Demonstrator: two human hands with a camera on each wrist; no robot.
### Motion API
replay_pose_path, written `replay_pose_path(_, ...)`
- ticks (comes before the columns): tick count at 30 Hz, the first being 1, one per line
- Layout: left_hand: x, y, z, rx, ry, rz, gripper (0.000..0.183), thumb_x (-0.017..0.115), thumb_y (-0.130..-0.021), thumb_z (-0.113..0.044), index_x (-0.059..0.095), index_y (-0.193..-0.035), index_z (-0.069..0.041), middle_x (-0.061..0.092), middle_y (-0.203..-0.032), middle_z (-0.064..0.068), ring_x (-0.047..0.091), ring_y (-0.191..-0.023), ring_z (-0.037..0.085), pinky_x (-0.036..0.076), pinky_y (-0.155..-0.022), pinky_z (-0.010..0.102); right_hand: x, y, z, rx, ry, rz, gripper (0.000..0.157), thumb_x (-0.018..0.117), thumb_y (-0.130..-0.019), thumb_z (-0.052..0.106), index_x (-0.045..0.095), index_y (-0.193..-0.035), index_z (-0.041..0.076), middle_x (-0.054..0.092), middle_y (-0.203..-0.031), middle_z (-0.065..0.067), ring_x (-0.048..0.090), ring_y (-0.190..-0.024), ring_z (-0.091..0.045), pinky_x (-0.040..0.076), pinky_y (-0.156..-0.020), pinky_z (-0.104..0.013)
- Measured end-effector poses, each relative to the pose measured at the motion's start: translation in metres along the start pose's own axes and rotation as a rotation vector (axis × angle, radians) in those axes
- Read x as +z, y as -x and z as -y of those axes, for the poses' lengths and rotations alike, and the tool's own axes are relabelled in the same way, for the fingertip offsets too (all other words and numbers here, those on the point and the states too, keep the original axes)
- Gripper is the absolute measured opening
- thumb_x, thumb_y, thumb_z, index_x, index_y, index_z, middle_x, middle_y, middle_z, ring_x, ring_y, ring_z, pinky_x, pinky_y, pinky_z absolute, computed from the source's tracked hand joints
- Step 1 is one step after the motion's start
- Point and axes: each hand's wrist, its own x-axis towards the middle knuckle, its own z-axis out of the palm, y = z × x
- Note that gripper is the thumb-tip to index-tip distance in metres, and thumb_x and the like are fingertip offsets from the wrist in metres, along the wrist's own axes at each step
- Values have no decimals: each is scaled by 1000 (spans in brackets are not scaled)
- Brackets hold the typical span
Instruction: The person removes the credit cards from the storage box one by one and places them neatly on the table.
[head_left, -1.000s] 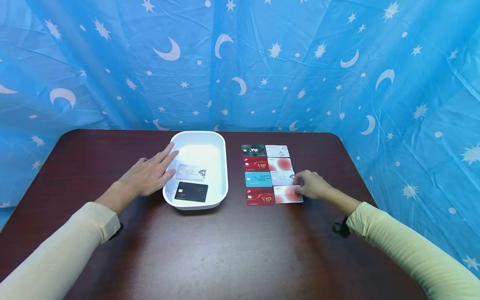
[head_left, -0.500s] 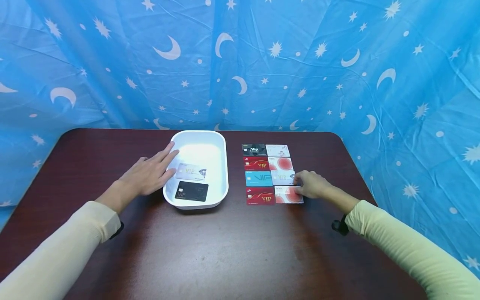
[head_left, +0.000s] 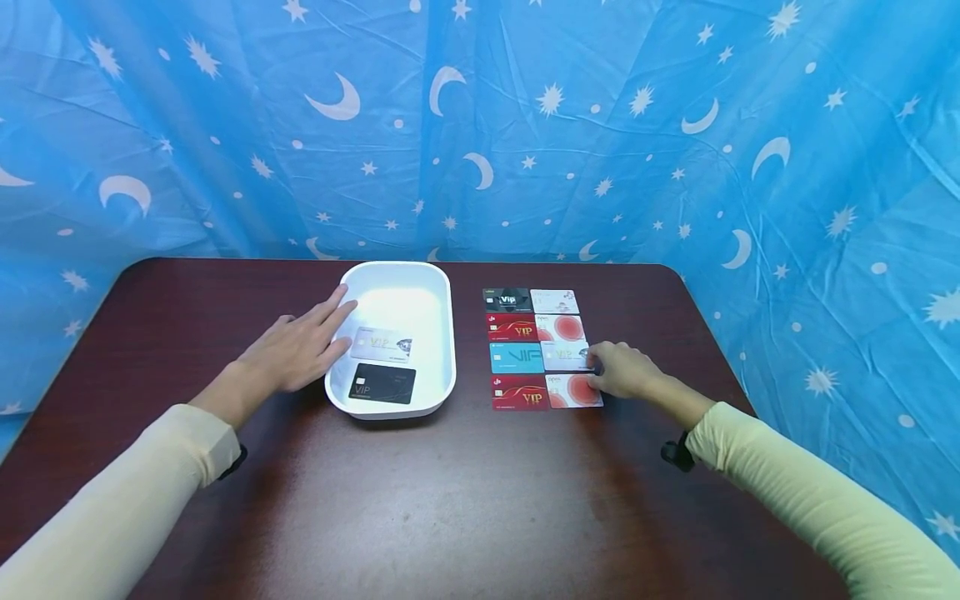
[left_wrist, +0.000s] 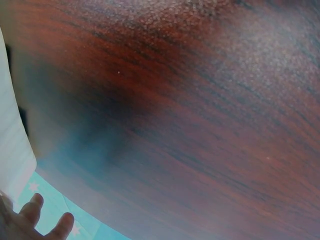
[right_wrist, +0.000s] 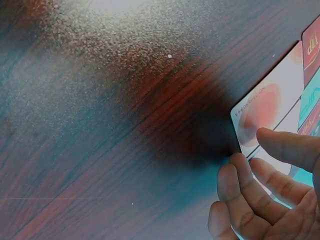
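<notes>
My left hand [head_left: 300, 346] lies with fingers spread over the left rim of a white plastic tray [head_left: 444, 333]. Inside the tray are a silver VIP card [head_left: 381, 344] and a black VIP card [head_left: 382, 383]. On the right, my right hand [head_left: 626, 369] is at the outer edge of a white card with a red circle [head_left: 570, 390], the nearest one in its column. In the right wrist view, my thumb [right_wrist: 287, 145] reaches over that card [right_wrist: 270, 100], and loosely bent fingers lie along its edge. The left wrist view catches only some fingertips [left_wrist: 60, 225].
Two columns of cards lie flat on the dark wooden table [head_left: 480, 500]: a black Vip card [head_left: 507, 300], red VIP cards, a turquoise VIP card [head_left: 516, 357], a silver card [head_left: 564, 356] and other white ones. A blue star-and-moon curtain [head_left: 480, 125] hangs behind the table.
The nearest red-circle card has shifted slightly left, closer to the red VIP card beside it. My right hand stays at its edge; the left hand has not moved.
</notes>
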Motion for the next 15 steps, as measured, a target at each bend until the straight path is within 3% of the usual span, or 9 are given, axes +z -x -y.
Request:
replay_pose_path(7, 0, 1, 1, 2, 2, -3, 67, 39, -104, -41, 19, -159, -8, 8, -166, 16, 27, -146, 41, 34, -102, 70, -7, 0, 4, 9, -15, -31, 26, 77, -87, 17, 66, -105, 2, 67, -102, -14, 59, -75, -22, 49, -65, -34)
replay_pose_path(15, -1, 0, 2, 3, 6, -2, 67, 39, -104, -41, 19, -159, -8, 8, -166, 17, 27, -146, 41, 33, -103, 71, -24, -5, 16, -42, -34, -86, 25, 73, -88, 15, 66, -107, -1, 67, -90, -10, 59, -71, -20, 50, -62, -32)
